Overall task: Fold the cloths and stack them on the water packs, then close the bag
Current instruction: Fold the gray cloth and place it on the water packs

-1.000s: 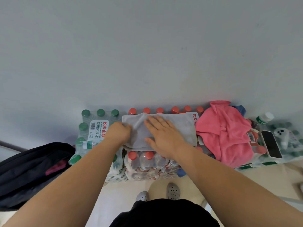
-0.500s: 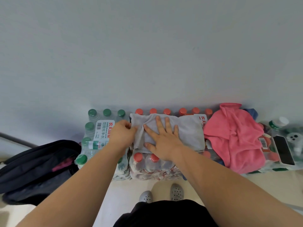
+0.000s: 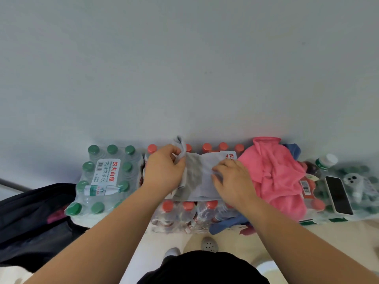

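A grey cloth (image 3: 200, 177) lies on the red-capped water pack (image 3: 184, 214) in the middle. My left hand (image 3: 164, 171) grips its left edge and holds it lifted and folded over toward the right. My right hand (image 3: 231, 181) rests on the cloth's right part with curled fingers, pinching its edge. A crumpled pink cloth (image 3: 274, 173) sits on the packs to the right, with a blue cloth (image 3: 292, 149) showing behind it and below at the front. The black bag (image 3: 30, 218) lies open on the floor at the left.
A green-capped water pack (image 3: 104, 177) stands left of the red one. At the right lie a phone (image 3: 338, 194), a white device (image 3: 353, 181) and a white-capped bottle (image 3: 326, 161). A grey wall rises directly behind the packs. My shoes (image 3: 209, 243) stand on the floor below.
My left hand has lifted the cloth's left edge and carried it rightward over the cloth. My right hand has slid from the cloth's middle to its right side and curled its fingers.
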